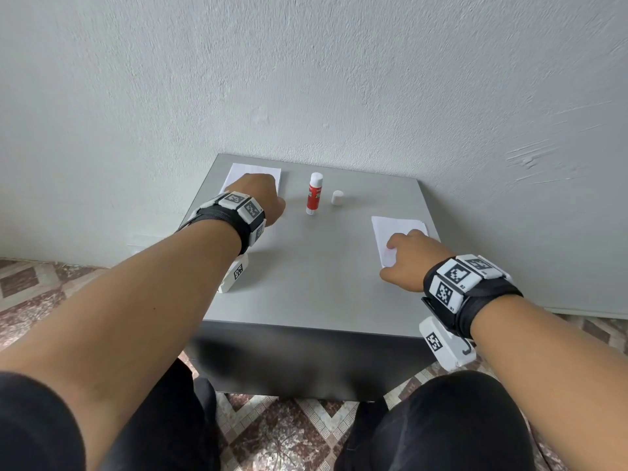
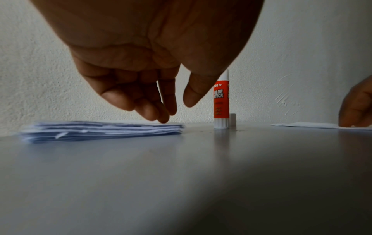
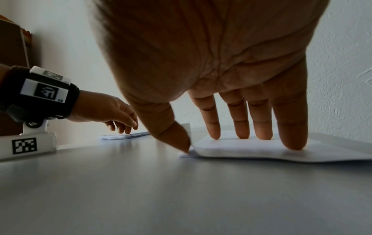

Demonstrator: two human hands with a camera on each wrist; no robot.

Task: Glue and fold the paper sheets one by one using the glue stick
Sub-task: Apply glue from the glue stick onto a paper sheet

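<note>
Nearest: bare grey table surface, open between the hands. Right hand flat on folded white sheet near right edge, fingers straight, thumb at its corner. Left hand over paper stack at far-left corner, fingers loosely curled, fingertips touching top sheet. Farther back: glue stick upright, long axis vertical, red label, uncapped; cap just beside it.

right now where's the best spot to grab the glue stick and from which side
Grip the glue stick round its red middle, coming from the side. It stands upright on the table with its cap off beside it, so the bare top is likely sticky. The left hand is nearest, over the paper stack; the right hand presses the folded sheet.
</note>
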